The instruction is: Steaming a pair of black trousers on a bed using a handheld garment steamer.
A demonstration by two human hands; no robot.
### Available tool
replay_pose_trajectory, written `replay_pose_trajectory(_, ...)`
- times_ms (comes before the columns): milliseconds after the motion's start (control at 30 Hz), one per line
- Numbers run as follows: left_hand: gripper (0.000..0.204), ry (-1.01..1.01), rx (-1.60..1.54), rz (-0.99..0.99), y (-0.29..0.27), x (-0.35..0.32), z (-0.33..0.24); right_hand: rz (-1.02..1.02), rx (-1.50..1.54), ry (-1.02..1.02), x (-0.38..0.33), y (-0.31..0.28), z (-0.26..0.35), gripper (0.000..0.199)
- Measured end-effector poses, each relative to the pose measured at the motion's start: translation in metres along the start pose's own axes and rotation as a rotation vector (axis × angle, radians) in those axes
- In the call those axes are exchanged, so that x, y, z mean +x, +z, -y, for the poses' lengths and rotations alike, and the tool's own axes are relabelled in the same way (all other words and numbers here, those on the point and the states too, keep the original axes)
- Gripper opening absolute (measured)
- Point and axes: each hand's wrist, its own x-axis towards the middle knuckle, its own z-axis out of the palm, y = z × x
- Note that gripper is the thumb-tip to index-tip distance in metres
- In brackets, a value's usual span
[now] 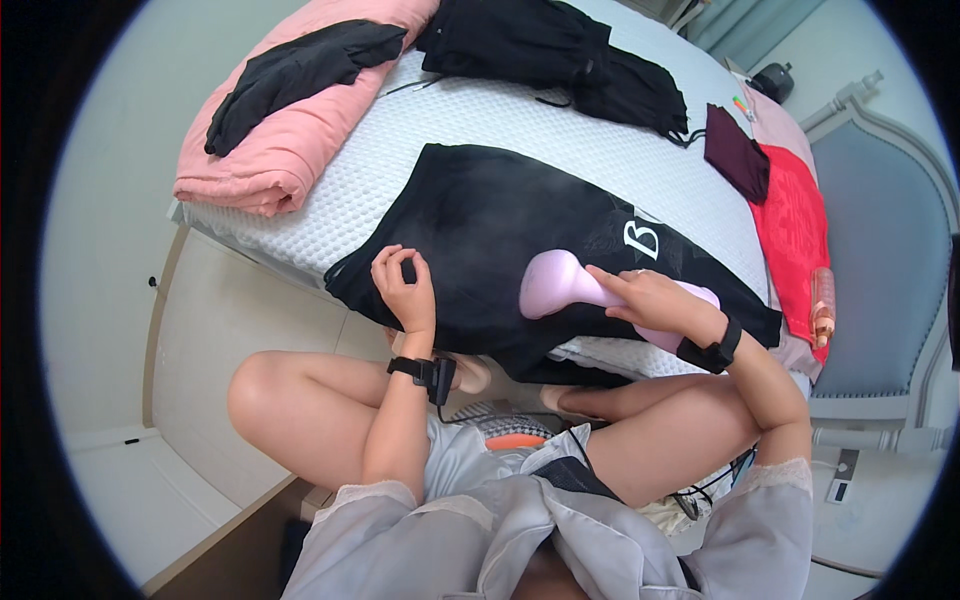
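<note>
A black garment (480,215) with a white printed mark lies spread on the bed, its near edge hanging over the side. My right hand (650,300) is wrapped around the handle of a lilac handheld garment steamer (551,284), whose rounded head is over the middle of the cloth. Near the garment's left edge is my left hand (404,290), its fingers curled and the thumb bent toward the forefinger in a ring. Whether cloth is pinched between those fingertips I cannot make out. Both wrists wear black straps.
The bed has a white quilted cover (390,130). A folded pink quilt (290,150) bears a dark garment (300,80). More black clothes (560,60) lie at the back. At right are a maroon cloth (735,150), a red cloth (795,225), a bottle (822,305) and a blue headboard (880,230).
</note>
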Motion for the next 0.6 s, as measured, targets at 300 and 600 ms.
replay_pose_trajectory(300, 0.034, 0.172, 0.300, 0.414, -0.004, -0.036, -0.014, 0.057, -0.091, 0.089, -0.019, -0.016, -0.011, 0.065)
replay_pose_trajectory(600, 0.047, 0.259, 0.543, 0.574, -0.004, -0.042, 0.001, 0.014, -0.036, -0.003, 0.011, -0.005, -0.001, 0.061)
